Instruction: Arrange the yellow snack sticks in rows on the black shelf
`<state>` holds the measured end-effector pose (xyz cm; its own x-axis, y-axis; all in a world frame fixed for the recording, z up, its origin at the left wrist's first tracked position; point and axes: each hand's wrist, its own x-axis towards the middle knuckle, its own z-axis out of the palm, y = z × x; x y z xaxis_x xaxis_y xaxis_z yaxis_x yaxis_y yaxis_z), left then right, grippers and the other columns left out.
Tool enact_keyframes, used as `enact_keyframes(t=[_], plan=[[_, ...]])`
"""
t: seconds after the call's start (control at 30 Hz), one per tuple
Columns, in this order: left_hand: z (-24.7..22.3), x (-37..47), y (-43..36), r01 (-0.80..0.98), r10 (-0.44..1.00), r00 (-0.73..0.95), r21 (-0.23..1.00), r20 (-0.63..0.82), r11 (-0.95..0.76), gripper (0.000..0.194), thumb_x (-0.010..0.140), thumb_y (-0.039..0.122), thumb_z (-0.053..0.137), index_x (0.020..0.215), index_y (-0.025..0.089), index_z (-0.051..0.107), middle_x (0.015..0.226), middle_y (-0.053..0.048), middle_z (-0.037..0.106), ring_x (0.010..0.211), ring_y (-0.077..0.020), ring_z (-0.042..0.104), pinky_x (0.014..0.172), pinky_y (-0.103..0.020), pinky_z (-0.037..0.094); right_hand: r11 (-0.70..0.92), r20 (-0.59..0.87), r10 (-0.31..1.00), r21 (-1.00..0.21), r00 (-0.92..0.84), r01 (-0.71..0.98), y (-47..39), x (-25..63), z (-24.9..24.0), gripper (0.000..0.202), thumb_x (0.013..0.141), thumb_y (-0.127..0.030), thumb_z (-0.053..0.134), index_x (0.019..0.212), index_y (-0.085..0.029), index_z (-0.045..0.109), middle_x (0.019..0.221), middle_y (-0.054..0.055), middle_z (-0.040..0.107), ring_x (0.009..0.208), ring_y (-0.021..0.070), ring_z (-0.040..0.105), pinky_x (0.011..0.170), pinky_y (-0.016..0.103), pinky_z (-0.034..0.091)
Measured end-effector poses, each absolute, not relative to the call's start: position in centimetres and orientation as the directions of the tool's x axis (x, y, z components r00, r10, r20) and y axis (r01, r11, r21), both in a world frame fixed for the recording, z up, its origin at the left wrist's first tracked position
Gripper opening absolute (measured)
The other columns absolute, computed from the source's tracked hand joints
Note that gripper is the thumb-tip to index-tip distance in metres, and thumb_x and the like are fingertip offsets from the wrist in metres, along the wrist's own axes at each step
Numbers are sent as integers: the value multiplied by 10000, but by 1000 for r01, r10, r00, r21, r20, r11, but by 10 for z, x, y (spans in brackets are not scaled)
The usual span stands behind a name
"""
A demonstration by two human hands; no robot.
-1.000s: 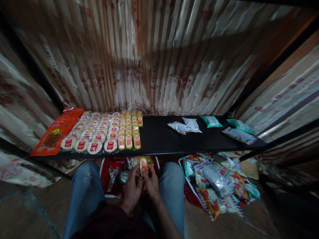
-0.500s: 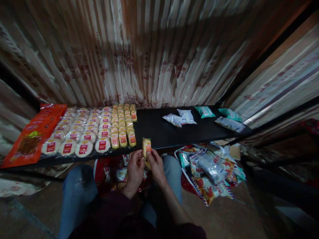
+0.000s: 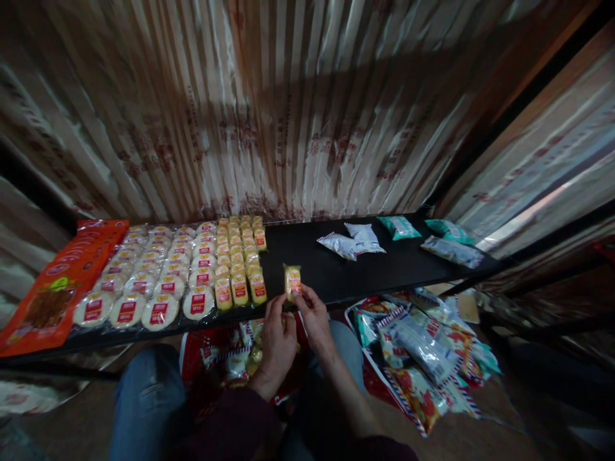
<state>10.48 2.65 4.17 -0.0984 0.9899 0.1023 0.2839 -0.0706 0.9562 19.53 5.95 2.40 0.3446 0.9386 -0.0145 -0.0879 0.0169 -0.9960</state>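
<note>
A small yellow wrapped snack (image 3: 293, 280) with a red label is upright above the front edge of the black shelf (image 3: 307, 256). My right hand (image 3: 314, 314) pinches its lower part. My left hand (image 3: 280, 336) is closed just left of and below it, with some yellow wrapping partly showing behind the fingers; whether it also grips the upright snack is unclear. Left of my hands, yellow snacks (image 3: 240, 288) stand in rows, beside rows of round white wrapped cakes (image 3: 162, 312).
Orange packets (image 3: 57, 288) lie at the shelf's left end. Silver packets (image 3: 339, 244) and green packets (image 3: 398, 227) lie toward its right. Below are a bag of mixed packets (image 3: 418, 346) and a red bag (image 3: 192, 358) between my knees. Striped sheeting hangs behind.
Both hands have moved slightly right with the yellow snack, which is now over the shelf's front edge. The view has shifted, so the shelf appears lower.
</note>
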Motion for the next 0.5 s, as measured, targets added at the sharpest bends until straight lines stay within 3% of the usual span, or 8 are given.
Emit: enact_keyframes(t=[0.2, 0.37, 0.5], plan=[[42, 108, 37, 340, 991, -114, 940, 65, -22, 409, 809, 152, 431, 1197, 109, 554, 1298, -148, 515, 1228, -218, 479, 1100, -359, 347, -17, -41, 949, -997, 312, -80, 70, 197, 24, 394, 684, -457, 685, 960, -177, 684, 897, 47, 726, 818, 206, 646, 797, 337, 505], [39, 114, 45, 290, 994, -102, 957, 26, 5, 507, 817, 155, 426, 1323, 133, 452, 1372, -136, 482, 1271, -208, 455, 1094, -361, 359, -15, -35, 961, -997, 273, -75, 78, 202, 25, 400, 705, -477, 675, 972, -180, 682, 928, 55, 727, 837, 212, 652, 789, 333, 510], [41, 119, 53, 287, 995, -80, 957, 55, -29, 490, 843, 179, 416, 1329, 139, 460, 1451, -125, 410, 1350, -208, 369, 1136, -364, 302, 1, -23, 974, -994, 225, -105, 90, 204, 23, 423, 688, -476, 685, 990, -182, 670, 943, 59, 725, 831, 215, 659, 758, 326, 520]])
